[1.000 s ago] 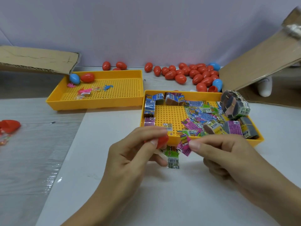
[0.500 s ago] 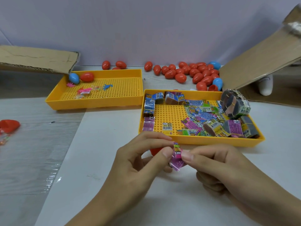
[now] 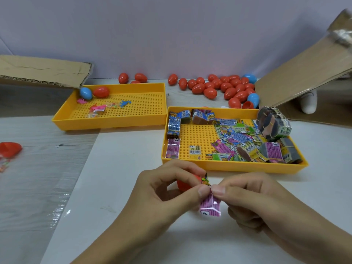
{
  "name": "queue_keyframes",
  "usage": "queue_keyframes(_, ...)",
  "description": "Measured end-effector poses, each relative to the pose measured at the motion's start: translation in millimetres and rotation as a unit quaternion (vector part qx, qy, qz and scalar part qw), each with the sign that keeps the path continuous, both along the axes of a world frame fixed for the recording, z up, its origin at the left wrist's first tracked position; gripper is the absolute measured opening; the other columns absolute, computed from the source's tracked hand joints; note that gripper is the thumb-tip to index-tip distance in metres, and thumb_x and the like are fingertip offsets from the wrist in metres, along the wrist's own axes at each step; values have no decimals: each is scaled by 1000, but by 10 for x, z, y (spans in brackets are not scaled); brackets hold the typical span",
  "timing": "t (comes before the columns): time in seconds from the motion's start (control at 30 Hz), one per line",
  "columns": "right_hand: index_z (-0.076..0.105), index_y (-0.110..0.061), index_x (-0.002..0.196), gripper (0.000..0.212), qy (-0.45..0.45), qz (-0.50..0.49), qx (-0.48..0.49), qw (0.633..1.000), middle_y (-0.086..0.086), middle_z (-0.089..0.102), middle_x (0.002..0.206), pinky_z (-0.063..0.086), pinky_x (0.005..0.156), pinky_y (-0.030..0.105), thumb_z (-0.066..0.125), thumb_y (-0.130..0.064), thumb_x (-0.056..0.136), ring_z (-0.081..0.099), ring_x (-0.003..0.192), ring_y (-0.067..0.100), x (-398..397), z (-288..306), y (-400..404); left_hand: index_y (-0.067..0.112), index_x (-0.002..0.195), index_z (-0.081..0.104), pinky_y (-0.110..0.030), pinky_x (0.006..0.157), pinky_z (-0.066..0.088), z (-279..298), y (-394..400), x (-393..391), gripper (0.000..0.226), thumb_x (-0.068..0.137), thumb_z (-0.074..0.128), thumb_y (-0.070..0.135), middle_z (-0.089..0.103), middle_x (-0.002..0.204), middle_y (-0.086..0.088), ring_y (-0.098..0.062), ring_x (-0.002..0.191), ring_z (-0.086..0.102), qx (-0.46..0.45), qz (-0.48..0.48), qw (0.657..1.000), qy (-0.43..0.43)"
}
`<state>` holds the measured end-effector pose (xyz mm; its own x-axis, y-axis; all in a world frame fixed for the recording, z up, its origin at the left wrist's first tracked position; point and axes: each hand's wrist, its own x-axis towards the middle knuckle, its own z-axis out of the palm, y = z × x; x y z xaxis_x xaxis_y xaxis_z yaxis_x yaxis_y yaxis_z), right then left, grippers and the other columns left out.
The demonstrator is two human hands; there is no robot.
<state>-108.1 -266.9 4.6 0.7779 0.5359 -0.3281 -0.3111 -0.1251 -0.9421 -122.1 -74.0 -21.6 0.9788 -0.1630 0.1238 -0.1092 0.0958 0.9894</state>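
My left hand (image 3: 162, 195) and my right hand (image 3: 253, 202) meet over the white table in front of the right yellow tray (image 3: 234, 165). Both pinch a small folded pink printed leaflet (image 3: 210, 205) between thumb and forefinger. The left hand's curled fingers also hold a red plastic egg half (image 3: 185, 184), mostly hidden behind them. The right tray holds several loose and bundled colourful leaflets (image 3: 236, 138).
A second yellow tray (image 3: 114, 121) at the back left holds a blue egg, a red egg and small toys. Several red and blue eggs (image 3: 224, 88) lie along the wall. Cardboard flaps stand at far left and right. A red egg half (image 3: 9, 148) lies at the left edge.
Both hands have drawn nearer to me from the tray's front edge. The leaflet, first held unfolded by the right hand, is now folded and pinched by both hands.
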Motion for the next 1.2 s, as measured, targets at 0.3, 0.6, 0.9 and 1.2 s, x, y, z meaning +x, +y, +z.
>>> queue_keyframes(0.3,78,-25,82,35,-145,-40,-14,989,-4,38,53,26,44,15,81,-51,59,30,48,7,4,-73,-5,15,69,78,-30,66,58,12,13,19,14,71,75,28,71,100,0,-16,94,69,-40,-11,999,31)
queue_keyframes(0.6,79,-16,74,31,-162,-65,38,984,-7,39,50,28,43,12,85,-44,62,32,45,5,24,-104,-20,8,76,79,-26,65,57,2,-1,20,18,76,72,24,70,103,-4,-18,94,68,-39,-9,999,2)
queue_keyframes(0.9,80,-26,75,23,-258,-113,-6,959,13,40,50,27,44,24,79,-46,64,34,46,20,21,-90,-52,8,72,79,-29,65,56,-12,7,14,16,72,73,23,70,101,-9,-21,88,67,-108,-10,993,34)
queue_keyframes(1.2,76,-36,93,25,-337,-126,-42,932,-6,63,91,46,45,29,75,-24,71,61,72,16,-3,-99,-11,10,73,75,-17,75,50,1,-22,-45,13,79,71,21,67,104,-2,-14,97,66,1,-34,998,-52)
